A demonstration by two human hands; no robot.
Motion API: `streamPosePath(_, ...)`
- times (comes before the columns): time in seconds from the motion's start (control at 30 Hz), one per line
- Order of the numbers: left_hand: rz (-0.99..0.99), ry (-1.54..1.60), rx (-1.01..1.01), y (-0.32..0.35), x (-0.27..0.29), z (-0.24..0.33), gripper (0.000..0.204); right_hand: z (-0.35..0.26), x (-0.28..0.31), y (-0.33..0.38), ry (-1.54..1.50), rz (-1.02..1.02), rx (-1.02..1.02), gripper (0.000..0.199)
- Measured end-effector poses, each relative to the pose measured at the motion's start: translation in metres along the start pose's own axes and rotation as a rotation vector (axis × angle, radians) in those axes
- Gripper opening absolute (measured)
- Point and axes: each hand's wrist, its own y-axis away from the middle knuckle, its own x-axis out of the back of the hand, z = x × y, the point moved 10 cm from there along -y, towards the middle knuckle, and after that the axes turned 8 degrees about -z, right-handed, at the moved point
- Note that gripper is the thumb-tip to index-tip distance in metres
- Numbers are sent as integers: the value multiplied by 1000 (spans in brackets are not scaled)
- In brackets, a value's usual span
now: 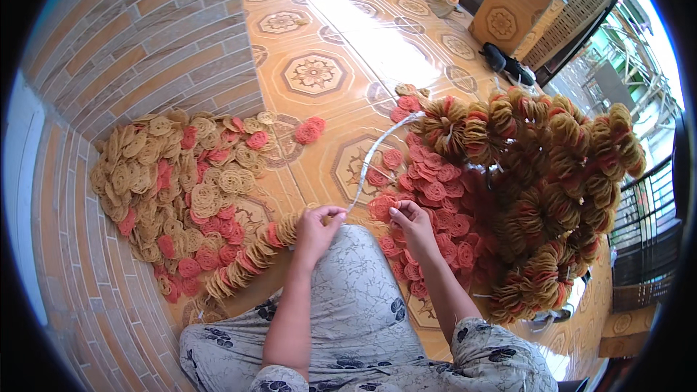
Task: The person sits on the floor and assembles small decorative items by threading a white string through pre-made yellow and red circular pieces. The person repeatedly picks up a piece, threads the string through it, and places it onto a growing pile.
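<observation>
My left hand is closed, with thumb and fingertips pinching a white cord over my knee. From that hand the cord curves up and away toward the far right. Beside the same hand, a row of tan and coral coiled fiber discs is packed edge to edge, apparently threaded on a line. My right hand pinches a coral coiled disc by its edge, a short way right of the cord. Just beyond and beneath my right hand spreads a heap of loose coral discs.
To the left, a pile of tan and coral discs lies against the brick-patterned wall. Thick clusters of bunched discs stand at the right. A pair of dark shoes sits by a tiled block on the patterned tile floor.
</observation>
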Motion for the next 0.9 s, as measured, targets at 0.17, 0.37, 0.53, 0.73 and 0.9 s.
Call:
streamPosePath(0.17, -6, -80, -4, 0, 2, 6, 17, -8, -56, -30, -35, -95, 201, 11)
streamPosePath(0.37, 20, -40, 29, -3, 2, 1, 17, -16, -77, -32, 104, -78, 292, 13)
streamPosePath(0.53, 36, -20, 62, -4, 3, -3, 17, -23, -82, -29, 199, -79, 336, 12)
streamPosePath(0.73, 51, -104, 46, -2, 7, 4, 19, -32, -94, -21, 311, -217, 363, 10)
streamPosePath(0.9, 80, -77, 18, 0, 8, -2, 20, -29, -88, -23, 330, -189, 213, 13)
